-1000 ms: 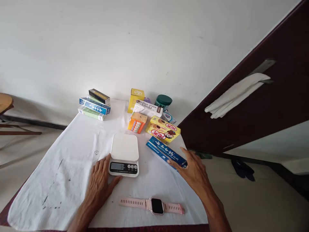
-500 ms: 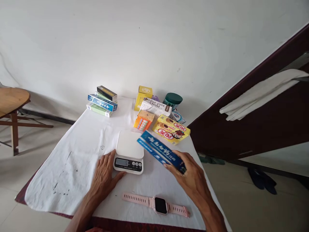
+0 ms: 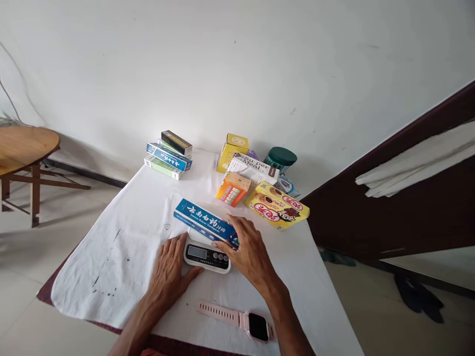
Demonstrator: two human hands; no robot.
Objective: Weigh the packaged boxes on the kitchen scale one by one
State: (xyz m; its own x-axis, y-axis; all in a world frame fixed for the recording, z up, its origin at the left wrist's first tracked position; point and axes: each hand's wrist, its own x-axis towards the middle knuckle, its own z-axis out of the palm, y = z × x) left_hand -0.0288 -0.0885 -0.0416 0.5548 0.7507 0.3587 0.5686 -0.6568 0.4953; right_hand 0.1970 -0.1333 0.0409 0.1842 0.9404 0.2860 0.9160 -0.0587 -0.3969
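A blue toothpaste box [image 3: 204,222] lies across the top of a white digital kitchen scale [image 3: 222,270], covering much of its weighing plate. My right hand [image 3: 250,249] grips the box by its right end, thumb in front and fingers behind. Whether the box's full weight rests on the plate I cannot tell. Resting flat on the cloth, my left hand [image 3: 168,264] has its fingers stretched out against the scale's left side, the thumb along its front edge. The display shows above the front edge, too small to read. In front of the scale lies a pink smartwatch [image 3: 258,326].
Several stacked boxes [image 3: 168,160] stand at the back left of the white-clothed table [image 3: 137,237]. Back right are a yellow carton [image 3: 232,151], a Super Meal box [image 3: 252,169], an orange packet [image 3: 233,190], a yellow snack box [image 3: 276,205] and a green-lidded jar [image 3: 281,157].
My right hand has carried the toothpaste box left and over the scale's plate. My left hand stays by the scale. The whole view has shifted slightly.
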